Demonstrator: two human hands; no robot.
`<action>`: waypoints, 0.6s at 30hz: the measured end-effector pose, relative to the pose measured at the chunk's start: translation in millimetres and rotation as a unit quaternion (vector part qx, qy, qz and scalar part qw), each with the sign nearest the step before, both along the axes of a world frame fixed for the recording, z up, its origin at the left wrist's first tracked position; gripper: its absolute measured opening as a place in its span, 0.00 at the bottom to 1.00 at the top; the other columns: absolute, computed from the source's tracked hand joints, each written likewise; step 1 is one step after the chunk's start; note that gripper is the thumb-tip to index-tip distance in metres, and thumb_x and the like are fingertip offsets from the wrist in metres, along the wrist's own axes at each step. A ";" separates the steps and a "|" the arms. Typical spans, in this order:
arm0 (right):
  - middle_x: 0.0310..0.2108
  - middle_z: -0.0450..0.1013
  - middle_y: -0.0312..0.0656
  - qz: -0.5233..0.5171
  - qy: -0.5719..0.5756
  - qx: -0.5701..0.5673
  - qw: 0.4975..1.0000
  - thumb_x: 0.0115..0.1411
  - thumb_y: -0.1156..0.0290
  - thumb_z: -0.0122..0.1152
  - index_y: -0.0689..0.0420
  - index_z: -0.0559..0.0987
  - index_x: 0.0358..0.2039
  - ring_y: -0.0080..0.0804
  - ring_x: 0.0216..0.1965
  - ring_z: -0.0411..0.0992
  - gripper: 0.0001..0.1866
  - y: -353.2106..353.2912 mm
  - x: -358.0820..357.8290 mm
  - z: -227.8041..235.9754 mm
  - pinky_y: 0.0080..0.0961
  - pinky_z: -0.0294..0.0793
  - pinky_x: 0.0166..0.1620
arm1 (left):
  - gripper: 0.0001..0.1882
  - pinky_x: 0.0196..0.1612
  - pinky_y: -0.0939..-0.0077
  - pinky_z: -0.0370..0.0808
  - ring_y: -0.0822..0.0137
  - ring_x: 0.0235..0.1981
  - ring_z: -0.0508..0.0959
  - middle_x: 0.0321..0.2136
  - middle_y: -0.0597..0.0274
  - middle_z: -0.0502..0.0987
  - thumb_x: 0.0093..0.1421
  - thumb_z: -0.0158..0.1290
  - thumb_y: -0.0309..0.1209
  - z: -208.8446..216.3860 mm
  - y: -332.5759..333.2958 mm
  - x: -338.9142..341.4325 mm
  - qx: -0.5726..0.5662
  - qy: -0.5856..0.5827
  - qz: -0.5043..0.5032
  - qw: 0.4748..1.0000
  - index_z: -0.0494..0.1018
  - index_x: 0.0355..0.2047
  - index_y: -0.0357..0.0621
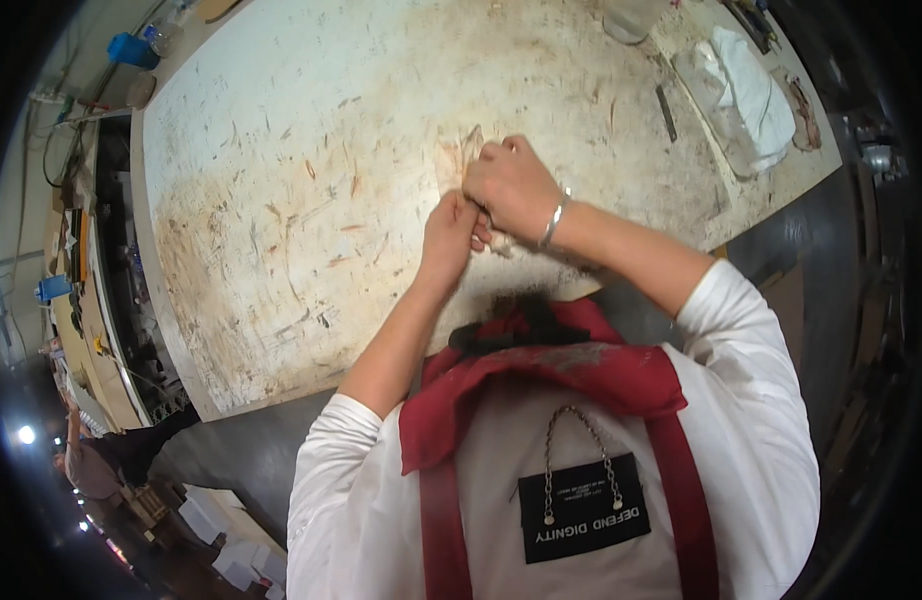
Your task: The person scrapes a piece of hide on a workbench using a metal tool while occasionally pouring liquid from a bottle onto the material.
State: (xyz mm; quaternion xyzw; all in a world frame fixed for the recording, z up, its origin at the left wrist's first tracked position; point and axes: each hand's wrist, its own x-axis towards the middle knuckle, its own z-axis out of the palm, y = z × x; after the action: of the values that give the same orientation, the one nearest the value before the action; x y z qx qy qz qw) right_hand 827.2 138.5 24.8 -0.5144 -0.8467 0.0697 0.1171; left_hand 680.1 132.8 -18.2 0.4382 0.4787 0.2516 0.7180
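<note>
A: What are you seeing at the middle of the desk (281, 150)?

B: Two bare hands are working close together, touching or nearly so. The left hand (453, 232) is curling its fingers and pinching a small pale scrap (500, 243) from the lower side.

A: And the right hand (516, 185)?

B: It is bending over from above, knuckles up, and pinching the scrap as well. The fingertips are hiding behind the knuckles, so I'm not making out the exact grip.

A: Where is the scrap sitting?

B: It is showing between and around the hands, over the near half of the desk. One bit is poking out above the right hand, another is hanging below it. I can't tell what it is.

A: Anything on the wrist?

B: A silver bracelet (558, 215) is circling the right one.

A: What is lying farther off?

B: A dark strip (666, 112) is lying to the right, well apart from the hands. Beyond it, a white cloth (766, 105) is resting in a heap, and a clear tub (629, 20) is standing near the far edge.

A: Anyone else?

B: A person (96, 470) is showing at the lower left, away from the desk.
</note>
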 end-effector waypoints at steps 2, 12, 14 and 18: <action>0.23 0.72 0.32 -0.028 -0.013 -0.007 1.000 0.43 0.75 0.55 0.51 0.76 0.20 0.30 0.34 0.67 0.03 2.8 5.7 -7.5 0.31 0.61 0.42 | 0.08 0.23 0.83 0.68 0.75 0.21 0.72 0.23 0.64 0.71 0.62 0.43 0.30 1.7 -5.4 -3.2 -0.005 -0.002 -0.001 1.000 0.63 0.26 0.44; 0.24 0.72 0.32 0.011 -0.011 0.068 0.998 0.43 0.74 0.53 0.50 0.76 0.22 0.30 0.36 0.67 0.05 -2.8 -0.7 1.3 0.33 0.61 0.44 | 0.09 0.25 0.83 0.70 0.75 0.22 0.73 0.24 0.65 0.72 0.62 0.43 0.33 14.1 -1.3 -11.7 -0.093 -0.046 0.020 0.994 0.64 0.27 0.45; 0.24 0.72 0.32 -0.016 0.001 0.049 0.999 0.44 0.74 0.53 0.50 0.76 0.22 0.30 0.36 0.67 0.05 -1.5 0.0 -10.6 0.33 0.61 0.44 | 0.09 0.25 0.83 0.70 0.75 0.21 0.73 0.24 0.65 0.72 0.62 0.43 0.33 12.4 -3.5 -9.0 -0.076 -0.043 0.026 0.996 0.64 0.26 0.45; 0.23 0.71 0.31 -0.066 0.019 -0.003 0.998 0.44 0.74 0.54 0.49 0.76 0.22 0.29 0.36 0.67 0.05 12.0 6.9 -13.9 0.32 0.61 0.43 | 0.09 0.25 0.83 0.69 0.75 0.21 0.73 0.24 0.65 0.72 0.62 0.43 0.33 12.8 -1.0 -8.3 -0.071 -0.028 0.020 0.997 0.64 0.26 0.45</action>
State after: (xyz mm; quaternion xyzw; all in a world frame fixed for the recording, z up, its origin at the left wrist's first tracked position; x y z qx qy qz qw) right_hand 834.1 150.5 10.8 -0.5684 -0.8081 0.0739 0.1359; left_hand 671.8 131.8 -5.3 0.3689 0.4836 0.2434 0.7555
